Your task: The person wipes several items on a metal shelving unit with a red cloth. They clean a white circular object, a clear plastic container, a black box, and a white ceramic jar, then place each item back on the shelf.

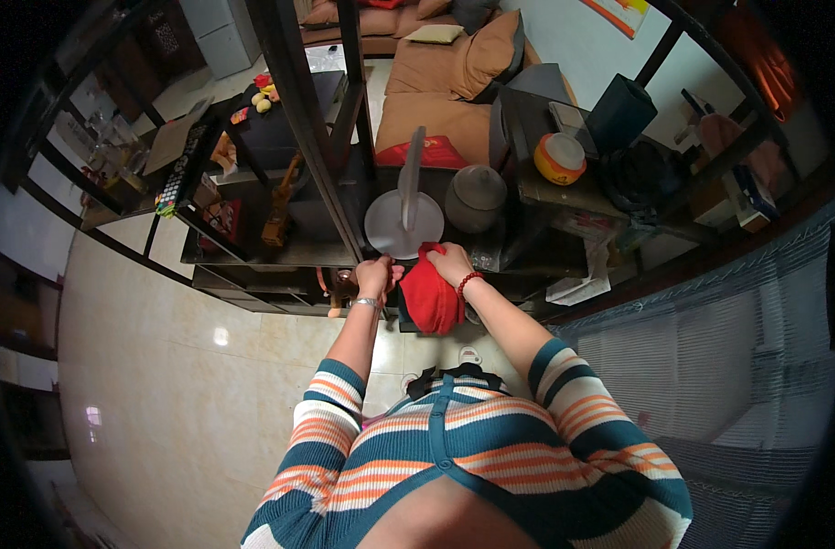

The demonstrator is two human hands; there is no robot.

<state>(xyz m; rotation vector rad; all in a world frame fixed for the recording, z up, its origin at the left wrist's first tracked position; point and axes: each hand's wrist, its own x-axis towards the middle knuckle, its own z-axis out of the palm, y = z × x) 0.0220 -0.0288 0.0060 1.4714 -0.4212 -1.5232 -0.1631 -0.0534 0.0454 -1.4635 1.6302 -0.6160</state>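
In my right hand (451, 266) is a bunched red cloth (432, 298), which hangs down over the front edge of the dark wooden shelf (294, 255). My left hand (374, 277) is at the same edge, beside the foot of a dark upright post (324, 165). Its fingers are partly hidden, so whether it grips anything is unclear. Just beyond both hands stands a white object with a round base (390, 226) and a thin upright part. A grey lidded jar (475, 199) stands to its right.
On the left shelves are a wooden figure (278, 206), a red box (222, 221) and a dotted strip (184, 161). To the right sit an orange-and-white container (560, 159) and a dark box (622, 108). A sheer curtain (692, 329) hangs at right. Behind is a brown sofa (434, 123).
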